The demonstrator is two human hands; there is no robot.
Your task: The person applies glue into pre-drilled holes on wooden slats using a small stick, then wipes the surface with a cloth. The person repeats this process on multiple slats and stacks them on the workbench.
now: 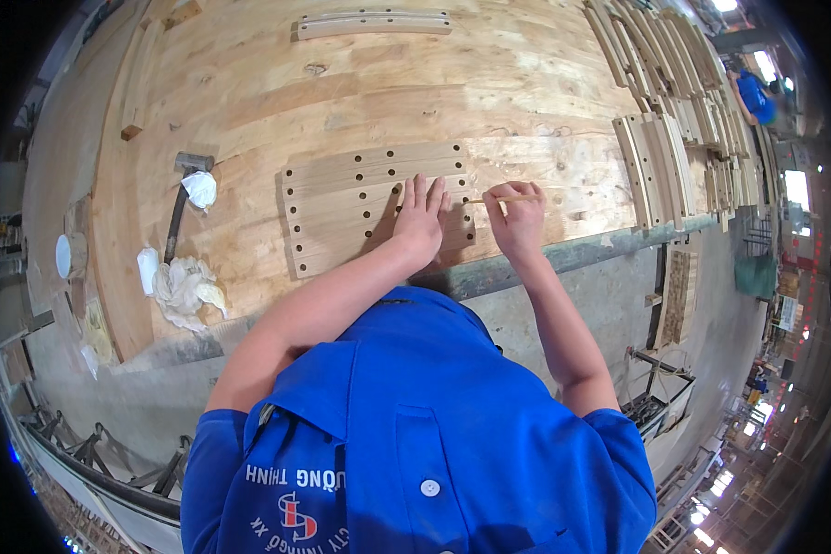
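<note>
Several pale wooden strips with dark round holes [328,208] lie side by side on the workbench in front of me. My left hand [422,222] rests flat across their right half, fingers stretched out and pointing away from me. In my right hand [519,220] is a thin wooden stick [500,198], pinched between the fingers. Its tip reaches left to a hole near the right end of one strip. I cannot tell whether the tip is inside the hole.
Left on the wooden workbench [249,102] are a hammer [177,208], a white bottle [148,270] and a crumpled cloth [189,291]. Another holed strip [374,25] lies at the far side. Stacked wooden pieces [656,171] stand at the right.
</note>
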